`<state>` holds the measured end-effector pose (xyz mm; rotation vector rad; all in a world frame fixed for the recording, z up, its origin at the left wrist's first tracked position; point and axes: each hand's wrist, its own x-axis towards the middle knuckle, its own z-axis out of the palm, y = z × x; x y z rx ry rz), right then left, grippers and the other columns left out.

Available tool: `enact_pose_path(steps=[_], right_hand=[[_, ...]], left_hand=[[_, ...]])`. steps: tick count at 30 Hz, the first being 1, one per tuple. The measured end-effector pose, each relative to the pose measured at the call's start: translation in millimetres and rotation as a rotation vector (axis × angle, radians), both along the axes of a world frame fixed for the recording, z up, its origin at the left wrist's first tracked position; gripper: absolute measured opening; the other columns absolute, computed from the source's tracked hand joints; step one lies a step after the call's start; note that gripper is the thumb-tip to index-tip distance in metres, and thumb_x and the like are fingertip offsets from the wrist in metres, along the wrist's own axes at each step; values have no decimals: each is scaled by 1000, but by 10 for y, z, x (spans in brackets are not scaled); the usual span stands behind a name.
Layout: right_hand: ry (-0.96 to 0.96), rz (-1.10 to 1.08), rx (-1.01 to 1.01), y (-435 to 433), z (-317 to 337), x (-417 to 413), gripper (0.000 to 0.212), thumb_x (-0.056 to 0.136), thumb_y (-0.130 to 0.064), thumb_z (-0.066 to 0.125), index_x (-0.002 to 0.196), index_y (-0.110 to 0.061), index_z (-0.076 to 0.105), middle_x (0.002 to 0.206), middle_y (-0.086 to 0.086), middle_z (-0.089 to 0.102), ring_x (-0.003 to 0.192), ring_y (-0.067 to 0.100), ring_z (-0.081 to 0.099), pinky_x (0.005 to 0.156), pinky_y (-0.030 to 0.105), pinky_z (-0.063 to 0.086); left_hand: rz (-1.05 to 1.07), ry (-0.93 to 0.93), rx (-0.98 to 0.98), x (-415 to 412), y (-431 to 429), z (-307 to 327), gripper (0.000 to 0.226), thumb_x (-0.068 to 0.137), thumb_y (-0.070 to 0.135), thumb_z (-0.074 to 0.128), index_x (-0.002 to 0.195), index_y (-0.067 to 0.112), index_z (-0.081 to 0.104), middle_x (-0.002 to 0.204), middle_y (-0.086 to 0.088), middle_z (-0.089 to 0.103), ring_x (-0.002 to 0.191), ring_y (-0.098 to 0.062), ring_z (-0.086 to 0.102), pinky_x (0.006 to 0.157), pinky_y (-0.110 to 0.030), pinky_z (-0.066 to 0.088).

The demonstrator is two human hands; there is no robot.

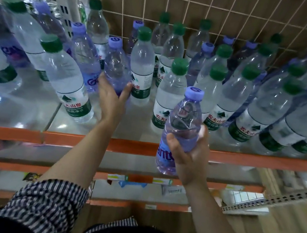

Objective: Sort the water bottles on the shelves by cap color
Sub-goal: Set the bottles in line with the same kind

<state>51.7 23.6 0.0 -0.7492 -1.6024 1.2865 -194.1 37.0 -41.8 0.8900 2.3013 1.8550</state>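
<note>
While the purple-capped bottle (184, 120) is hanging upright just in front of the shelf (70, 140) and its orange front edge, the right hand (190, 155) is gripping it around the lower half, fingers and thumb curled round the body. A second purple bottle (116, 63) is standing on the shelf, and the left hand (112, 94) is clasping its lower part between thumb and fingers. A green-capped bottle (142, 63) is standing just beside it, with more green and purple caps mixed all across the shelf. A wire grid (183, 8) is backing the row, and a striped sleeve (48, 200) is sitting bunched on the left arm.
</note>
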Motion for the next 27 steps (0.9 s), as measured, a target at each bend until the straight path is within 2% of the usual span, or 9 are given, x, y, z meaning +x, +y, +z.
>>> enact_pose_path(steps=[2,4,6,8,11,15,17,20,27], right_hand=[[2,27,-1,10,12,15,52,72,-42,71,116,-22,51,101,-4,70,91,13,70,74,22,55],[7,57,3,17,39,36,49,72,-45,71,113,-29,51,99,-5,71,89,10,71,72,20,55],[21,92,12,20,64,64,44,72,-44,72,109,-32,52,97,-10,73,86,7,72,69,17,55],[25,133,33,9,87,82,40,72,-45,71,106,-37,54,97,-10,73,84,8,72,69,18,55],[37,198,91,-58,79,86,33,77,-41,68,105,-48,53,98,-18,71,85,3,70,71,15,53],[82,242,91,-197,-12,14,33,79,-37,69,108,-34,55,97,-19,72,88,2,70,77,15,51],[79,278,63,-313,-40,-96,35,77,-37,71,108,-44,57,97,-14,72,90,6,70,80,17,52],[52,314,106,-522,-49,-301,36,75,-36,70,104,-53,56,94,-23,71,84,-5,68,75,8,48],[46,434,22,-1172,-183,-934,32,76,-36,71,106,-30,59,95,-13,72,86,5,70,74,15,52]], left_hand=[[-4,-11,32,145,-127,8,59,86,42,70,129,17,39,110,5,61,92,7,59,79,-8,45],[2,2,17,299,-273,39,60,85,45,70,128,18,38,94,10,63,77,12,58,64,-1,39],[5,66,-22,459,-433,109,67,83,50,69,132,16,37,104,2,66,82,2,58,70,-9,39],[2,109,-4,627,-601,208,64,81,54,66,130,22,40,110,8,62,88,1,56,73,-5,39],[42,50,45,922,-908,319,46,78,57,65,110,30,46,95,18,65,80,5,62,70,-13,49],[185,12,27,1163,-1413,345,53,72,58,66,104,19,53,86,14,68,77,-4,65,73,-31,53],[230,-50,32,1175,-1693,358,48,67,57,67,101,25,55,84,15,69,78,-5,66,75,-34,55],[254,-142,77,1104,-2107,370,36,64,55,69,95,40,58,86,17,70,81,-8,67,77,-37,56],[265,-193,206,579,-2949,318,35,68,49,68,99,36,60,86,22,70,76,4,66,65,-10,49]])
